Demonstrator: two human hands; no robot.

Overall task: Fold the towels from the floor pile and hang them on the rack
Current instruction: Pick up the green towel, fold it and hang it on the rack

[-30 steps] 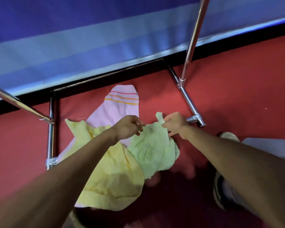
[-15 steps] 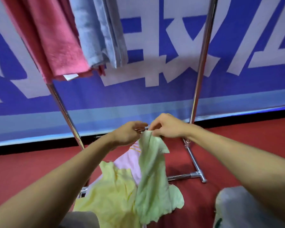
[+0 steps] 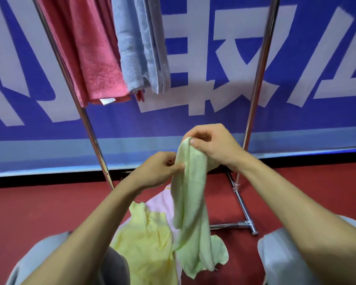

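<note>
Green towel [image 3: 190, 194] hangs lengthwise, bunched, from my right hand [image 3: 212, 145], pinching top; left hand [image 3: 158, 171] pinches side edge just below; rack [image 3: 257, 79] beyond.

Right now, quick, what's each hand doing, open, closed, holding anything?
Left hand: closed, pinching the side edge of the green towel.
Right hand: closed, gripping the same towel's top end, holding it up.

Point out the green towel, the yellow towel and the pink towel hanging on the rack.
green towel [image 3: 190, 194], head view, mid-length of the hanging cloth.
yellow towel [image 3: 146, 243], head view, its middle.
pink towel [image 3: 90, 54], head view, front face.
</note>
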